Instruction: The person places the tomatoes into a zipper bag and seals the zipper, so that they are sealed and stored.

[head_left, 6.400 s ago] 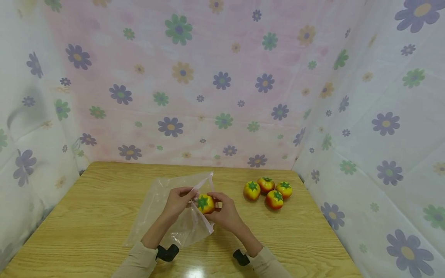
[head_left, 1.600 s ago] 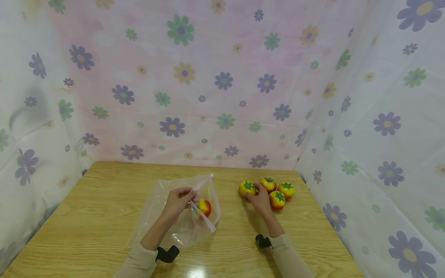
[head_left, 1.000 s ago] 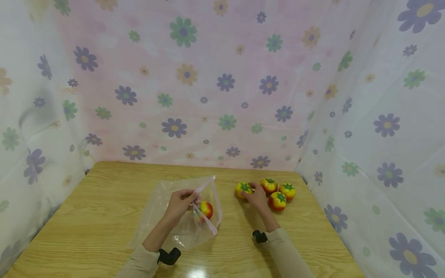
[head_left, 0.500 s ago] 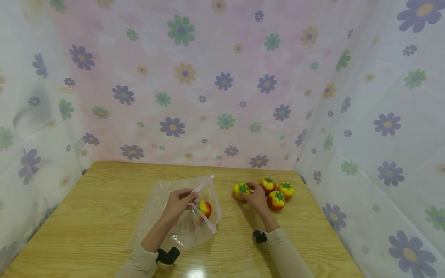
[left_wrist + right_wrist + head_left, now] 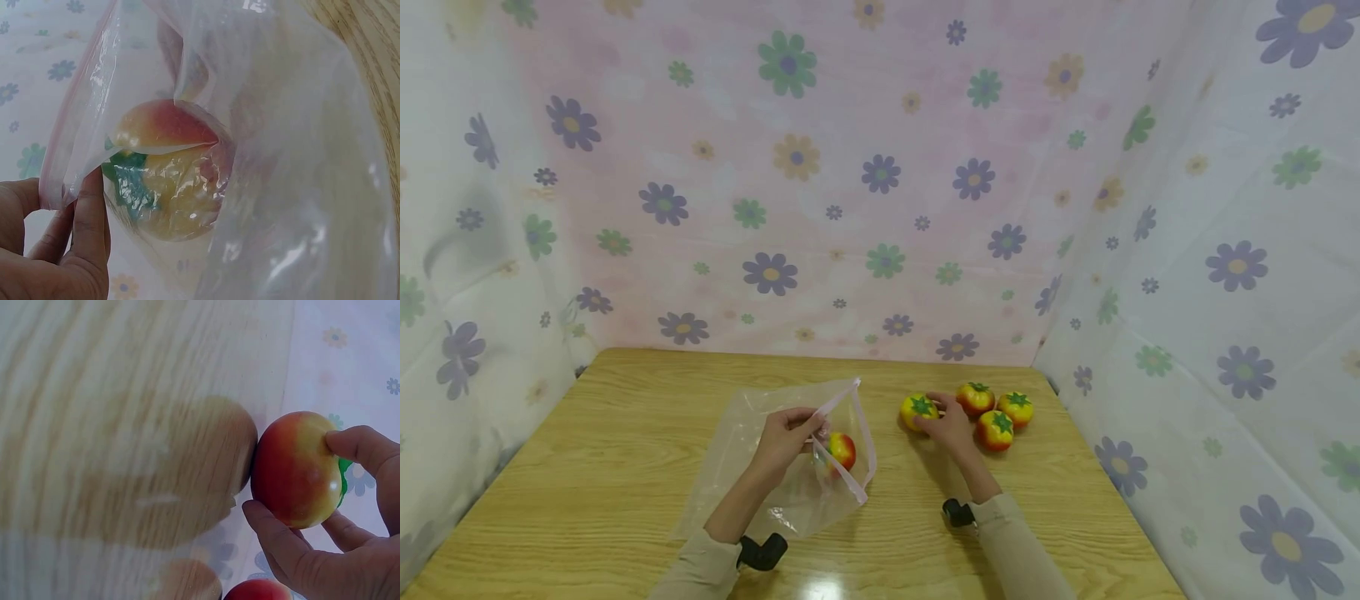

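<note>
A clear zip bag (image 5: 737,458) with a pink zip edge lies on the table, its mouth turned right. My left hand (image 5: 782,442) pinches one side of that mouth between thumb and fingers, also seen in the left wrist view (image 5: 59,250). Inside the bag, near the opening, is a red-and-yellow toy tomato (image 5: 843,450) with a green leafy top. My right hand (image 5: 949,427) holds another toy tomato (image 5: 917,412) by its sides. In the right wrist view this tomato (image 5: 297,469) rests against the tabletop, thumb on one side and fingers on the other.
Three more toy tomatoes (image 5: 996,431) sit close together just right of my right hand. The wooden table (image 5: 587,467) is bounded by flower-printed cloth (image 5: 820,208) at the back and sides.
Earlier both hands were at the bag mouth with a tomato; that tomato is now inside. My right hand went to the group and has shifted one tomato left, apart from the others.
</note>
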### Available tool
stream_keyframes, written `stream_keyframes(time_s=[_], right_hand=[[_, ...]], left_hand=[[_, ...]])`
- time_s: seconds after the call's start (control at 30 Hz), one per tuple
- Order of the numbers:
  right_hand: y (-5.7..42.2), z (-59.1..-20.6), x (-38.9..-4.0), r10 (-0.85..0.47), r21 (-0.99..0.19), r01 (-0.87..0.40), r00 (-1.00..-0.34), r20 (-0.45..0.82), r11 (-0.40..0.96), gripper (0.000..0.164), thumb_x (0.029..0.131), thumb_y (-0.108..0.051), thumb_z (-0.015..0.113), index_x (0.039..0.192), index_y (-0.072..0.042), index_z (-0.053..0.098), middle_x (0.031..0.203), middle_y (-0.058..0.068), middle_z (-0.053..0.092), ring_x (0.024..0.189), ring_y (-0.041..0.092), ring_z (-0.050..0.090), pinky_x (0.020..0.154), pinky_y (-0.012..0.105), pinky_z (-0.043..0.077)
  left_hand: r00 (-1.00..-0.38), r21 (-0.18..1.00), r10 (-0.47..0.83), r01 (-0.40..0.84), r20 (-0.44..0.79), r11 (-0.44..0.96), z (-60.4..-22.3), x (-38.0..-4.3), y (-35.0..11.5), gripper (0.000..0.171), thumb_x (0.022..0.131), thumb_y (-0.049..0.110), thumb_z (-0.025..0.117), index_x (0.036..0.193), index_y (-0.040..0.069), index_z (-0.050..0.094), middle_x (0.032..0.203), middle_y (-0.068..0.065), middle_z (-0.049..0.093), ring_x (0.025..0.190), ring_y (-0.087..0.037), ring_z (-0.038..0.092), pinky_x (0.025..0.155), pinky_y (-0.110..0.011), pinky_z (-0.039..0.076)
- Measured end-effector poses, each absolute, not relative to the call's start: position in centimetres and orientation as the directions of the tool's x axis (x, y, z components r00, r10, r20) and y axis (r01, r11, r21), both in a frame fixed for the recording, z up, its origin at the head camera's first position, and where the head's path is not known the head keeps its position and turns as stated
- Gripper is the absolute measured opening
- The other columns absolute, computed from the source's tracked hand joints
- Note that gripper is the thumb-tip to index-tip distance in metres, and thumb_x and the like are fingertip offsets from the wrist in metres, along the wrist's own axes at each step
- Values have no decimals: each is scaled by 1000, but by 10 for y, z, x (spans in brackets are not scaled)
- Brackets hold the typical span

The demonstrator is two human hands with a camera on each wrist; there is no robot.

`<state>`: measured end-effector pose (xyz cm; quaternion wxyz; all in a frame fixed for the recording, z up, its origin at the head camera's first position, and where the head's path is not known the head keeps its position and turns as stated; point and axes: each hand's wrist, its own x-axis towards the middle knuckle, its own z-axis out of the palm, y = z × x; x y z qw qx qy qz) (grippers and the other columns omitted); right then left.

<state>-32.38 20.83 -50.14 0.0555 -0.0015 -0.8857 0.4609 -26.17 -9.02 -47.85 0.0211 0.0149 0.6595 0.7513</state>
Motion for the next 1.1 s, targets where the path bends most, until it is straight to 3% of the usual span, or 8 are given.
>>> stream_keyframes(time_s=[1.1], right_hand=[[213, -503, -311, 39, -820, -27, -997, 60, 572, 56, 79, -23, 88, 128, -6, 67, 128, 20, 65, 116, 37, 62, 100, 52, 53]], left_hand=[[-1000, 992, 7, -24, -23, -121, -484, -260, -88, 26, 100, 7, 64, 116, -13, 67, 92, -14, 74, 74, -13, 69, 64, -21, 59]])
